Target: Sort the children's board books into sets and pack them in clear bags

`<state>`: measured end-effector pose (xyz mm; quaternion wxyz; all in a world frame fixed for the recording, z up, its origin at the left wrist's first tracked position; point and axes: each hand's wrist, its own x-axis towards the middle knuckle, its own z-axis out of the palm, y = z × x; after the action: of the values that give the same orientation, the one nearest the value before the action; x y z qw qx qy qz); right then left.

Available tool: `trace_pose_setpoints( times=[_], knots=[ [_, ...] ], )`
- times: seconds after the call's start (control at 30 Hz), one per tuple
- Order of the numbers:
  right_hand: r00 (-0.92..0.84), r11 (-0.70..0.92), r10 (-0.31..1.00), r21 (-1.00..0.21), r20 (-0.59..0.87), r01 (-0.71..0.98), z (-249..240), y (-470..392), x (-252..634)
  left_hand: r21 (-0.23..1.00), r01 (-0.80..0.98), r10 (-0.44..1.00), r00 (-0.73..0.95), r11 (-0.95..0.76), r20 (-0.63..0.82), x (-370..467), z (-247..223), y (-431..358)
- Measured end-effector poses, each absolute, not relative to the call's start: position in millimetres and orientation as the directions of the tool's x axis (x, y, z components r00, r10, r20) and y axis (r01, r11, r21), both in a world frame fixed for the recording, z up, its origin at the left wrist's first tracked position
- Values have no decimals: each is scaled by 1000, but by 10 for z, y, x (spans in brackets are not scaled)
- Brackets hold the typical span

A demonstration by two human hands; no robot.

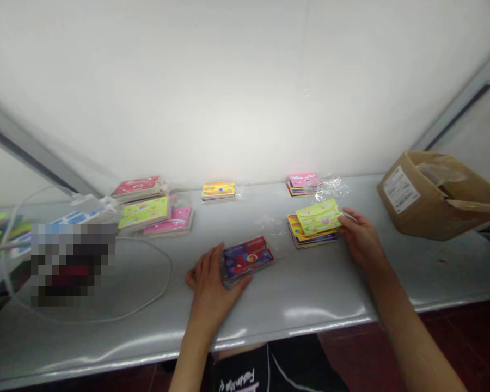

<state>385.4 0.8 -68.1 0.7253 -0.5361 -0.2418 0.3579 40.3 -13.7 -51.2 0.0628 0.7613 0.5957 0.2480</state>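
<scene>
Fingers of the right hand (pixel 362 237) pinch a lime-green card (pixel 318 216) over a yellow-topped stack (pixel 313 240). Those of the left hand (pixel 212 279) flank the left end of a red-and-purple pack (pixel 248 257) on the grey table (pixel 302 288), grip unclear; farther right, a cardboard box (pixel 418 209)

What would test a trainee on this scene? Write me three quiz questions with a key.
1. True or false: the cardboard box is on the left side of the picture.
2. Which hand holds the green card?
3. The packet at the left hand is mainly: A pink and white; B yellow and orange; C red and purple.

Key
1. False; the cardboard box is on the right.
2. The right hand.
3. C.
</scene>
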Motion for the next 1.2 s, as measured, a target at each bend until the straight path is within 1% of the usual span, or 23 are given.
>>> trace_pose_setpoints(
  times=[0.13, 0.27, 0.37, 0.5, 0.67, 0.87, 1.07, 1.2],
  knots=[
    [640, 235, 767, -914, -34, -331, -617, -5, 3865, 397, 872, 939, 171, -285, 300, 402, -502, -140],
    [569, 222, 821, -897, -39, -382, -564, -23, 3834, 387, 879, 947, 187, -280, 260, 410, -479, -147],
    [538, 195, 843, -931, -2, -309, -559, -27, 3775, 372, 881, 948, 214, -291, 234, 412, -464, -150],
    [600, 228, 794, -963, 98, -144, -585, -18, 3702, 348, 881, 941, 257, -322, 221, 412, -457, -150],
    [654, 240, 746, -966, 121, -95, -599, -10, 3665, 340, 864, 923, 306, -372, 233, 410, -434, -156],
    [603, 172, 792, -983, 100, -63, -557, -22, 3565, 367, 830, 906, 358, -419, 224, 406, -416, -155],
    [554, 29, 832, -1000, 25, 1, -494, -42, 3476, 376, 832, 913, 365, -407, 179, 401, -402, -165],
    [500, -16, 865, -999, -28, -28, -491, -37, 3462, 380, 831, 913, 370, -408, 171, 407, -369, -173]
  ],
)
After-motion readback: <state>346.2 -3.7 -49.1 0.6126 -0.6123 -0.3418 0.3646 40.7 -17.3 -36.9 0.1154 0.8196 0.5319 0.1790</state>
